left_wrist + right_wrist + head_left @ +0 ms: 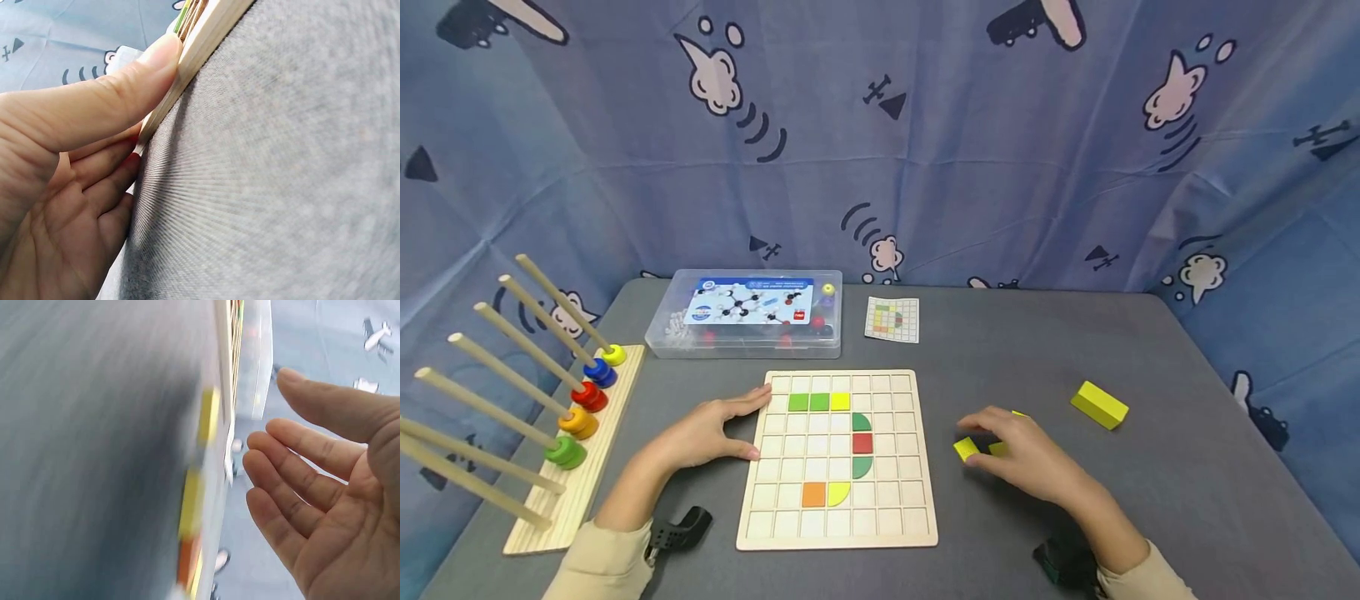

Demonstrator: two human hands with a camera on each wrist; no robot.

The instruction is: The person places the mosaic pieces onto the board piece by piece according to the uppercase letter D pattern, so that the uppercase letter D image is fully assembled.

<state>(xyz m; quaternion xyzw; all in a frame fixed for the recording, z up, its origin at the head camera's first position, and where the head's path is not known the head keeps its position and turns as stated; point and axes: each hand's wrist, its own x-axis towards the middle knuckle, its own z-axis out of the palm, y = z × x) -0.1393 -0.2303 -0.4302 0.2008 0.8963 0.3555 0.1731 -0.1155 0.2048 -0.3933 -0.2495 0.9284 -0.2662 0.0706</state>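
My left hand (707,432) rests against the left edge of a wooden grid board (838,544). In the left wrist view its thumb (159,56) and fingertips touch the board's side. The board holds green and yellow squares in an upper row, a red square (862,443) between two green rounded pieces, and an orange square (814,495) beside a yellow rounded piece. Right of the board, my right hand (1026,458) hovers over small yellow blocks (966,450), partly hiding them. Its palm is bare in the right wrist view, where yellow blocks (191,503) and an orange-red one (187,561) appear beside it.
A long yellow block (1100,405) lies farther right. Behind the board are a pattern card (892,320) and a clear plastic box (745,343) with a molecule label. On the left stands a wooden peg rack (617,408) with coloured rings. A patterned curtain hangs behind the table.
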